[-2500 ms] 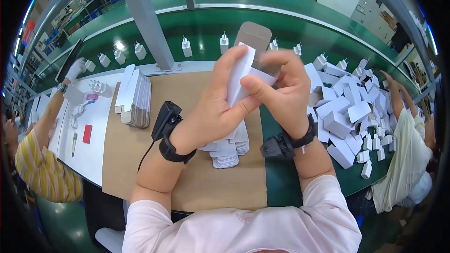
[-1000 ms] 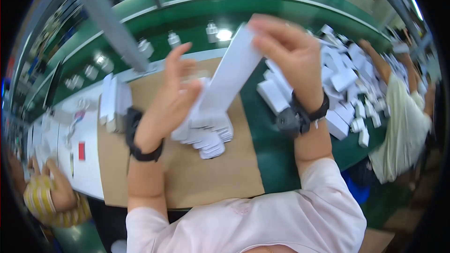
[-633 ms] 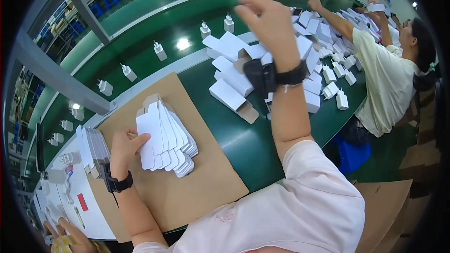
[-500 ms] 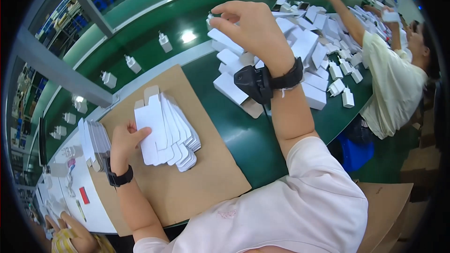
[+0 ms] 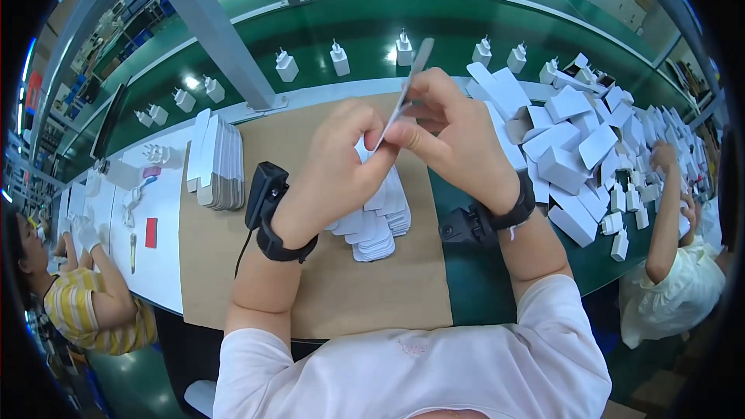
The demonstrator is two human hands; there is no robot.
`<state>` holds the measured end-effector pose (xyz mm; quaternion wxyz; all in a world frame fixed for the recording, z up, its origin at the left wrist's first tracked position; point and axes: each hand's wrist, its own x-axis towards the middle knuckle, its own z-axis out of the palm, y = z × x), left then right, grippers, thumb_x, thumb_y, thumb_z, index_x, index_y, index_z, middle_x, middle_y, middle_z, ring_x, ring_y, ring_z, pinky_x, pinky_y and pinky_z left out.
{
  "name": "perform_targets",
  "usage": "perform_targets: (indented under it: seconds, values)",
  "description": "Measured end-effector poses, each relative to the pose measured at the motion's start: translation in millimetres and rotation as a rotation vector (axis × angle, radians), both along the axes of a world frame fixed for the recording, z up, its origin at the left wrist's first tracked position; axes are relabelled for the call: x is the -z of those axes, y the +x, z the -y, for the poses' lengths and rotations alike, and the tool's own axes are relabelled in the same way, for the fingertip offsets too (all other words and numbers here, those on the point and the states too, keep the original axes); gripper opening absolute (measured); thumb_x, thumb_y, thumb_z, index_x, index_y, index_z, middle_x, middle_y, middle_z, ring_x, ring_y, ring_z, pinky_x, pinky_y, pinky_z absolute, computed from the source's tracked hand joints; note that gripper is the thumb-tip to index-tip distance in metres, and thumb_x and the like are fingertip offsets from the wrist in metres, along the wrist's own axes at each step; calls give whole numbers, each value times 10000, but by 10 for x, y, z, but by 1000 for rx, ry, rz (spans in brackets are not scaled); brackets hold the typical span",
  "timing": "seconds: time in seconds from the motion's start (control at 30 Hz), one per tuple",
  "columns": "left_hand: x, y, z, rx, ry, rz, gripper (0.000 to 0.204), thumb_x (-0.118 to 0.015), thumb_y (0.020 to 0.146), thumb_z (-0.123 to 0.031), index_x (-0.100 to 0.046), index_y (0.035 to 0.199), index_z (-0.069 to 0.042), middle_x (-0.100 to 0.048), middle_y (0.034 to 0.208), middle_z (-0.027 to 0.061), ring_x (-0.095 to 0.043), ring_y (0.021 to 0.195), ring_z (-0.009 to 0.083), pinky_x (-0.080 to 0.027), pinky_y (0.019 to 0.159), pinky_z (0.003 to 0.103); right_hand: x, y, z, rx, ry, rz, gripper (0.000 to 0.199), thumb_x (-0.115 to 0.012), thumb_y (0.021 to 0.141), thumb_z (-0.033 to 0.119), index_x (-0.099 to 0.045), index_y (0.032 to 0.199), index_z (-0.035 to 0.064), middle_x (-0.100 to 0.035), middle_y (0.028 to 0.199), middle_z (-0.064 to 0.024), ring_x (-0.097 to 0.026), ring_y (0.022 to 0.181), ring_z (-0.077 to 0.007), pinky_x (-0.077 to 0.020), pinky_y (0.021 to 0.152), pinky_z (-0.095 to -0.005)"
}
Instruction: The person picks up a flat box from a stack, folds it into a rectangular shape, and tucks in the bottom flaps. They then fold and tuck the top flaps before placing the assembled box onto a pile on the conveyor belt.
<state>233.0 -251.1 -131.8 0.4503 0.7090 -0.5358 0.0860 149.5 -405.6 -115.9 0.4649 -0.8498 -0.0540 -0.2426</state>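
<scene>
Both my hands are raised over the brown cardboard sheet, pinching a flat white folded carton seen almost edge-on. My left hand closes thumb and fingers on its lower end. My right hand grips it higher up, its fingers bent behind the carton. Below my hands lies a fanned stack of flat white cartons, partly hidden by my left hand. Another stack of flat cartons stands to the left on the same sheet.
White plug chargers are spaced along the green belt ahead, by a grey post. A heap of white boxes covers the table at right, with loose chargers. Co-workers sit on both sides. A red card lies left.
My left hand has lifted a flat carton off the fanned stack. My right hand has come back from the belt to meet it, and both now hold the carton. The view has turned right.
</scene>
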Motion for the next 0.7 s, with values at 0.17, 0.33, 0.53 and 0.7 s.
perform_targets:
  seconds: [0.17, 0.33, 0.53, 0.7]
  values:
    - [118, -91, 68, 97, -116, -560, 357, -664, 770, -126, -371, 960, -53, -530, 817, 59, -506, 711, 107, -429, 587, 248, -3, 3, 70, -1, -102, 40, 283, -729, 717, 169, -501, 798, 22, -482, 684, -1, -437, 602, -69, -396, 557, -193]
    - [34, -140, 112, 252, -246, -625, 603, -625, 822, -210, -220, 1249, -78, -532, 976, 92, -536, 849, 139, -455, 712, 253, 26, 61, -135, -85, 489, 230, 192, -685, 768, 115, -519, 821, 32, -469, 706, 20, -450, 643, -57, -386, 562, -190]
    - [81, -110, 54, 309, -227, -752, 484, -521, 892, -232, -214, 1240, -93, -524, 1002, 85, -517, 846, 112, -436, 689, 231, 187, 108, -75, -231, 563, 75, 160, -571, 869, 194, -542, 898, 40, -553, 869, -4, -492, 773, -53, -410, 662, -204]
    - [65, -182, 64, 367, -252, -906, 509, -491, 908, -240, -137, 1243, -94, -544, 945, 100, -528, 795, 108, -434, 659, 227, 172, 38, -34, -235, 508, 7, 175, -561, 875, 172, -554, 967, 24, -591, 1016, -67, -523, 844, -70, -420, 695, -201]
